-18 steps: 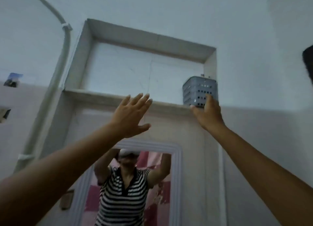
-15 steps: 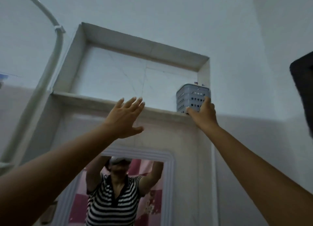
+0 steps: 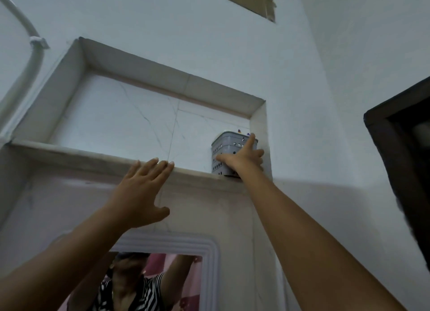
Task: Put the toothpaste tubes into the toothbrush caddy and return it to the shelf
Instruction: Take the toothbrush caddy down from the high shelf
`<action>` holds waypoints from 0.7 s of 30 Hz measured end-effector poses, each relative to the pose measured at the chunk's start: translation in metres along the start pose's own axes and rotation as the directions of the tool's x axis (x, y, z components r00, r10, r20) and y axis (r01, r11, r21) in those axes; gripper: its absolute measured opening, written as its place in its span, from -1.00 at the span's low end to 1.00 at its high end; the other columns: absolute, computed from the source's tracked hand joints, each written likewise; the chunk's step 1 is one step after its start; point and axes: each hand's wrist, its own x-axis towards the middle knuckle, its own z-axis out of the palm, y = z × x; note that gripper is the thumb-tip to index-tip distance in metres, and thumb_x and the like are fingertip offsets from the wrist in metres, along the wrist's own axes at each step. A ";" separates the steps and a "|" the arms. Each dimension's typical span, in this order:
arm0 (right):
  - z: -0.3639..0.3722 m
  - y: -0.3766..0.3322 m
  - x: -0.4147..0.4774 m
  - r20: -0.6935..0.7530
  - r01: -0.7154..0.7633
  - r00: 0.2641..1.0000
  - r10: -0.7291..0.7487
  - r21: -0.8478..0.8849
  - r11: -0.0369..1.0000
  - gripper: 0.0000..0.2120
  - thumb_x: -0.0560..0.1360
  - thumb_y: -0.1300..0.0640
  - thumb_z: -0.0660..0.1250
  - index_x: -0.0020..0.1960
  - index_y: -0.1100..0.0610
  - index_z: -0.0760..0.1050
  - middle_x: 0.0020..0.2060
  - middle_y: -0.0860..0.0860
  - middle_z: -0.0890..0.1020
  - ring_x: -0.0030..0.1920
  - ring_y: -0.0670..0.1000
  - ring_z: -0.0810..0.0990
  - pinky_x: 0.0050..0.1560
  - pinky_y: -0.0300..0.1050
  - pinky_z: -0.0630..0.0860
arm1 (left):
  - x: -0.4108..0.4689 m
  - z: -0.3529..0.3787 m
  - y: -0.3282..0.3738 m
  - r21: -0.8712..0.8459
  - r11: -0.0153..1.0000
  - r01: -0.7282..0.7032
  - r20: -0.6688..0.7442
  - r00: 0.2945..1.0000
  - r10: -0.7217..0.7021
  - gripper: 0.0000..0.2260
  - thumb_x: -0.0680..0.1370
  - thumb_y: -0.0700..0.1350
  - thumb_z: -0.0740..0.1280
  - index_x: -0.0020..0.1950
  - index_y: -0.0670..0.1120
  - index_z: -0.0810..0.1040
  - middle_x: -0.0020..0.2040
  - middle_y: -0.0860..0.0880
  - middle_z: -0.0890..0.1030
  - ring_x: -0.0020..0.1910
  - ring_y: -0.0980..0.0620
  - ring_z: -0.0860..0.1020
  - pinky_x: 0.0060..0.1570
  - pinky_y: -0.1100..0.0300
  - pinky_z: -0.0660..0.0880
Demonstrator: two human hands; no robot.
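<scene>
A grey perforated toothbrush caddy point(image 3: 220, 147) stands on the stone shelf point(image 3: 81, 157) of a wall niche, tucked into its right corner. Small coloured tips point(image 3: 239, 131) poke above its rim; the tubes themselves are hidden inside. My right hand point(image 3: 242, 159) reaches up and wraps the caddy's front, index finger up at the rim, thumb on the left face. My left hand point(image 3: 139, 194) is raised flat and open, holding nothing, with its fingertips at the shelf's front edge.
Left of the caddy the shelf shows bare stone. A white pipe point(image 3: 35, 54) runs down the wall at left. A framed mirror point(image 3: 209, 248) hangs below the shelf. A dark door frame point(image 3: 395, 147) juts in at right.
The caddy has gone from the shelf's front edge back into the right corner. My right hand slid up from its base to its front. My left hand rose to the ledge.
</scene>
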 end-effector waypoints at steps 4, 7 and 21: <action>0.000 -0.004 0.003 0.003 0.023 1.000 -0.024 0.060 0.998 0.14 0.33 -0.13 0.66 0.64 -0.23 -0.05 0.49 0.22 0.23 0.47 0.28 0.36 0.41 0.28 0.48 | 0.000 -0.002 -0.005 -0.003 1.000 -0.007 0.066 0.998 0.008 -0.02 0.20 0.37 -0.10 0.57 0.03 -0.23 0.60 0.01 -0.14 0.58 0.00 -0.20 0.54 -0.01 -0.24; -0.014 -0.004 -0.004 -0.019 0.060 0.998 -0.057 0.225 0.973 0.04 0.29 -0.06 0.68 0.54 -0.20 0.08 0.44 0.19 0.29 0.44 0.29 0.40 0.34 0.26 0.56 | 0.000 -0.007 -0.005 -0.036 0.999 -0.003 0.119 0.993 0.007 -0.04 0.23 0.39 -0.06 0.57 0.07 -0.23 0.60 0.04 -0.14 0.58 0.03 -0.20 0.53 0.01 -0.24; -0.076 0.081 -0.192 0.160 0.329 0.872 -0.463 0.509 0.796 -0.14 0.04 -0.21 0.69 0.07 -0.22 0.15 0.24 -0.04 0.52 0.19 -0.08 0.66 0.10 -0.02 0.72 | -0.070 -0.075 0.083 -0.910 0.080 0.407 0.399 0.911 -0.101 -0.42 0.45 0.42 0.12 0.18 0.06 0.61 0.14 0.01 0.68 0.13 0.06 0.63 0.18 0.04 0.51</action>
